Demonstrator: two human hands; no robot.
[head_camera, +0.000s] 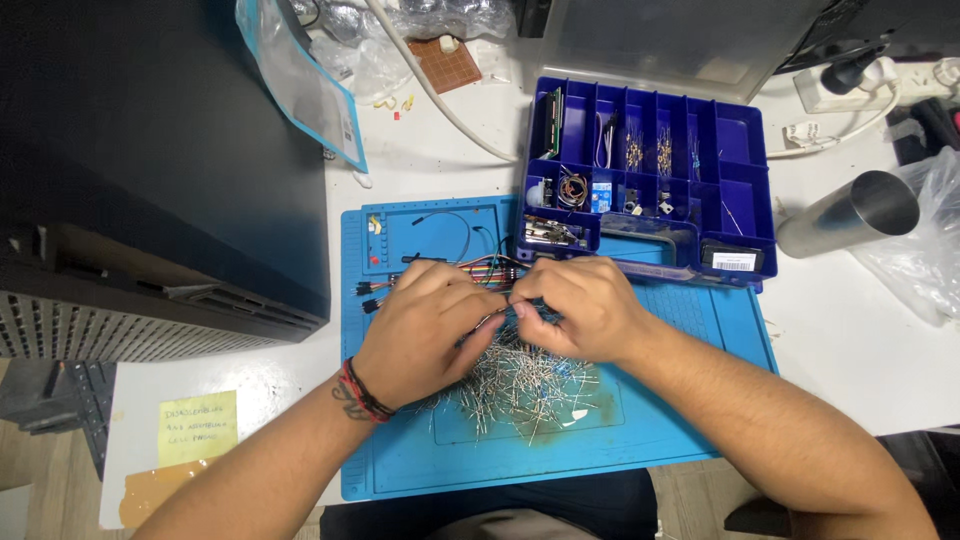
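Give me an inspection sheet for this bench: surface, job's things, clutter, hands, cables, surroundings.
Surface: white table with a blue work mat on it.
Job's things: pile of loose wire-leaded components on the mat, under both hands; blue compartment box of small parts at the mat's far edge, lid off or open.
Clutter: metal cylinder lying on its side, plastic bags, brown perforated board, yellow sticky note.
Hands: left hand and right hand meet over the pile, fingertips pinching a small part; which hand grips it is unclear.
Cables: coloured jumper wires on the mat; white cable crossing the table; power strip.
Surroundings: dark equipment case at left.
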